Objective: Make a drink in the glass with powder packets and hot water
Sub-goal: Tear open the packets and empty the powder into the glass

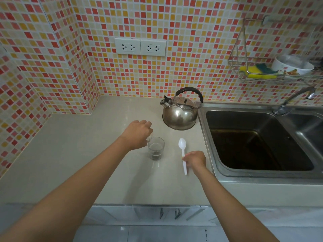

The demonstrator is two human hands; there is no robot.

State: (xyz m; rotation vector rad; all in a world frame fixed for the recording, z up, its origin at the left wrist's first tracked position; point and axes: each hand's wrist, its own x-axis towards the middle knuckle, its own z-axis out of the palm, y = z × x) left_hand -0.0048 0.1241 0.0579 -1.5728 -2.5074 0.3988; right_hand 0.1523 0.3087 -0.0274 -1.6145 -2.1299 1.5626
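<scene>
A small clear glass (155, 148) stands on the pale counter (87, 163) with dark powder at its bottom. My left hand (138, 133) hovers over its left rim, fingers pinched on what looks like a thin, mostly hidden packet tilted toward the glass. To the right, my right hand (195, 159) holds a white plastic spoon (183, 152) by the handle, bowl pointing away from me, just above the counter. A steel kettle (180, 114) with a black handle sits behind the glass, beside the sink.
A steel sink (258, 142) with a tap (295, 100) fills the right side. A wire rack (272, 70) on the tiled wall holds a yellow sponge and a white bowl. Two wall sockets (139, 47) sit above the counter. Cabinet handles show below the counter edge.
</scene>
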